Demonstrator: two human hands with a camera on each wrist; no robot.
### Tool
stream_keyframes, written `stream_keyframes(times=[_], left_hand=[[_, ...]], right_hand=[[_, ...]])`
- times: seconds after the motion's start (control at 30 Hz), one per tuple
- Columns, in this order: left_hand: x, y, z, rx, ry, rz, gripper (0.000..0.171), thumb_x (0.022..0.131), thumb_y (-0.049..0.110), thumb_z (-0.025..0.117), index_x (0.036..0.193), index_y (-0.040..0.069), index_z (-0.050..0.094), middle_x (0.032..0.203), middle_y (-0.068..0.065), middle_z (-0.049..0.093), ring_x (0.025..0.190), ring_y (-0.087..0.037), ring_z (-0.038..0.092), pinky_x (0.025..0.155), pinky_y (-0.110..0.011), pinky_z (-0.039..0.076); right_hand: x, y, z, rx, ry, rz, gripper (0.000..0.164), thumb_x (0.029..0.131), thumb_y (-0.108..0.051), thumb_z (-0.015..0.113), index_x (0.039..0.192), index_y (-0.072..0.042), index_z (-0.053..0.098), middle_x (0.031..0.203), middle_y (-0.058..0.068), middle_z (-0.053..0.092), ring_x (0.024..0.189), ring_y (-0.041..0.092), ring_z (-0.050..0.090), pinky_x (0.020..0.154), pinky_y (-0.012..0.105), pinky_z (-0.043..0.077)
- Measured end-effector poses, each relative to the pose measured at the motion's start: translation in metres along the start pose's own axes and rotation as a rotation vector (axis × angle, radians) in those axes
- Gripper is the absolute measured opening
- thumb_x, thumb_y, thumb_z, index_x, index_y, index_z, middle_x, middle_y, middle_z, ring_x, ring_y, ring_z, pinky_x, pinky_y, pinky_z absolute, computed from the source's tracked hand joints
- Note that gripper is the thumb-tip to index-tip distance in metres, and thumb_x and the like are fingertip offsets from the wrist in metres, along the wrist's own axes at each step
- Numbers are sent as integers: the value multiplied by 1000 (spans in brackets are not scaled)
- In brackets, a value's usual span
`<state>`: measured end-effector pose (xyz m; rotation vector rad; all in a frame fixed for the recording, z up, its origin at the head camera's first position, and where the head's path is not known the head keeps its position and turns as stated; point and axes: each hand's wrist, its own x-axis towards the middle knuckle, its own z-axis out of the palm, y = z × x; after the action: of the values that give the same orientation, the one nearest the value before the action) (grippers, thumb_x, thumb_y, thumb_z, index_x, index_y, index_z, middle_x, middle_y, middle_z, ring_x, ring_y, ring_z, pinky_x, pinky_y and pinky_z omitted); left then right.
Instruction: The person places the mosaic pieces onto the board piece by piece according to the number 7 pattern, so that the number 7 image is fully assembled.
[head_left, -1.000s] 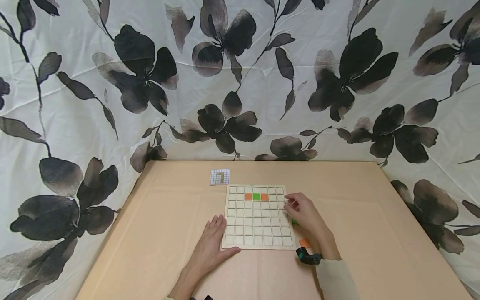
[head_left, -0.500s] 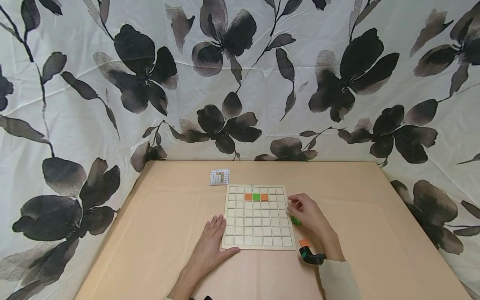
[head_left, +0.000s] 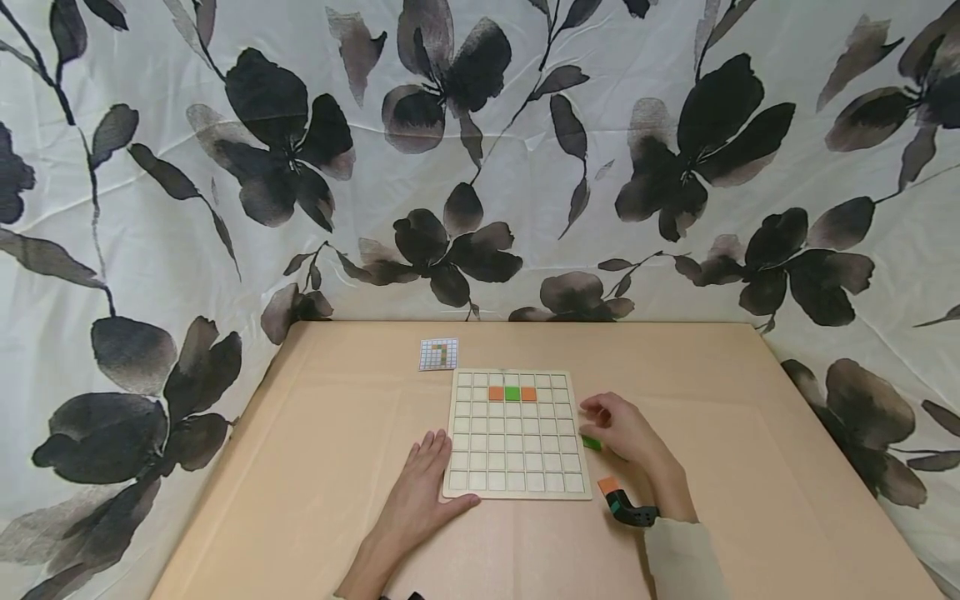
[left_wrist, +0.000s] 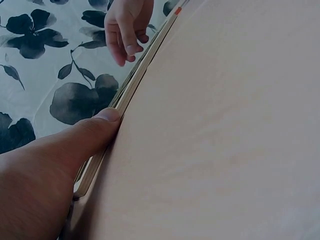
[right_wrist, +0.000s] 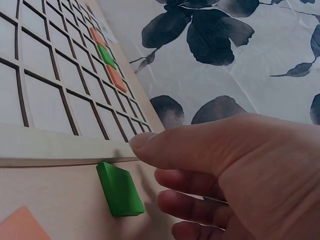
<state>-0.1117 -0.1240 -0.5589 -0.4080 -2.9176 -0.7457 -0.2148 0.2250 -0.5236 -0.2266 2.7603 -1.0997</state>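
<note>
A pale square grid board lies on the table, with two orange tiles and a green tile between them in one row near its far side. My left hand rests at the board's near left corner, fingers straight along the left edge, thumb touching the near edge. My right hand hovers just off the board's right edge, fingers loosely bent. No tile shows between them in the right wrist view. Below that hand a loose green tile lies beside the board. Nearer me is a loose orange tile.
A small printed card with a coloured grid pattern lies beyond the board's far left corner. A floral cloth hangs behind the table. A black band is worn on my right wrist.
My right hand has drawn slightly to the right, away from the board's edge, and more of the loose green tile shows. The left hand has stayed in place.
</note>
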Motion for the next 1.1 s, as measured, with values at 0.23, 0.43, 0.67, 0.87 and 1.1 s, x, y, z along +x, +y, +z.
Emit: stream_keyframes(times=[0.23, 0.43, 0.67, 0.87, 1.1], left_hand=[[0, 0, 1, 6, 6, 3, 102, 80, 68, 69, 147, -6, 44, 158, -20, 40, 150, -35, 33, 128, -48, 24], [0, 0, 2, 7, 10, 6, 102, 81, 68, 69, 147, -6, 45, 157, -21, 41, 150, -36, 34, 128, -49, 24], [-1, 0, 1, 4, 4, 2, 102, 81, 68, 69, 147, -6, 44, 157, -21, 40, 150, -36, 33, 128, -49, 24], [-1, 1, 0, 3, 6, 0, 101, 80, 66, 70, 147, -5, 44, 158, -20, 40, 150, -35, 33, 128, -48, 23], [0, 0, 0, 4, 2, -4, 102, 81, 68, 68, 148, -5, 43, 158, -20, 39, 151, -35, 31, 128, -48, 23]], right_hand=[[-1, 4, -2, 14, -46, -28, 36, 86, -13, 78, 118, -3, 66, 103, 5, 64, 89, 18, 53, 71, 23, 48], [-2, 8, -3, 12, -82, -34, 34, 83, -13, 80, 113, -5, 68, 101, 5, 63, 90, 19, 52, 73, 24, 47], [-2, 13, -4, 24, -104, -14, 37, 79, -16, 85, 111, -7, 69, 109, 5, 64, 95, 20, 53, 81, 27, 50], [-4, 17, -4, 31, -103, -7, 34, 76, -18, 88, 104, -9, 71, 103, 4, 60, 94, 20, 47, 75, 25, 43], [-4, 18, -5, 9, -87, -8, 25, 77, -17, 86, 97, -10, 72, 98, 4, 58, 91, 20, 43, 71, 25, 40]])
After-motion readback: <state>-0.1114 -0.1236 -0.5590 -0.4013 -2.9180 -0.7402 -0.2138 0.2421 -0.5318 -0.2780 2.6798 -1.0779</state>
